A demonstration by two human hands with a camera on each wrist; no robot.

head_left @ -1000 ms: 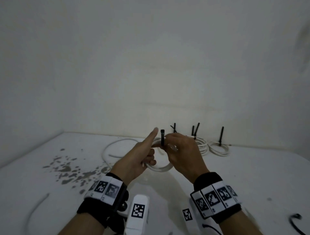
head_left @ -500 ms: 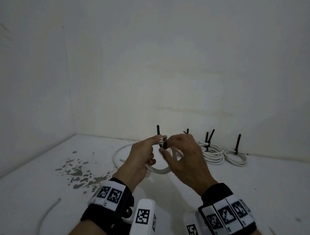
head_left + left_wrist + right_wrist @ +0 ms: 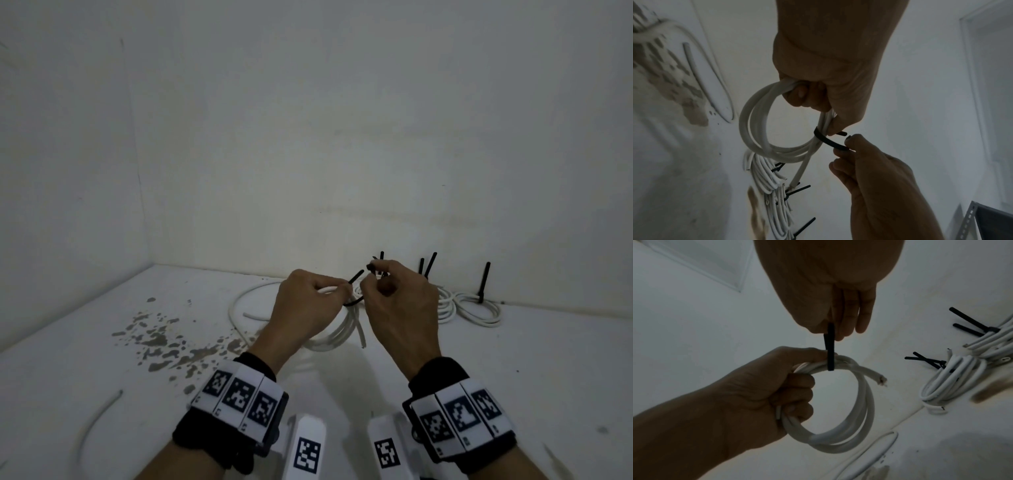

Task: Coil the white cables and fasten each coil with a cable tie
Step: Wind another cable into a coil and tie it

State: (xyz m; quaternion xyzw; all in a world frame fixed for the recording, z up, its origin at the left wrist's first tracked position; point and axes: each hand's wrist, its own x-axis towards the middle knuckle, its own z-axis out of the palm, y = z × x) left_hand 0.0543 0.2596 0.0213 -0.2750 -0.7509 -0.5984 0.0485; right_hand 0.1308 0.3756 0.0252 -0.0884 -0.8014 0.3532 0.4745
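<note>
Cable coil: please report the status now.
Left hand grips white coil. Right hand pinches black tie, looped round coil, not closed. Nothing in the way.

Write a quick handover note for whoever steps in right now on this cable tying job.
Left hand: grips the white coil, held up off the table.
Right hand: pinches the black tie, which is looped round the coil; whether it is locked, I cannot tell.
Done: finished coils with ties lie by the back wall.
Left: pull this tie tight, set the coil down, then coil the loose cable on the table.
</note>
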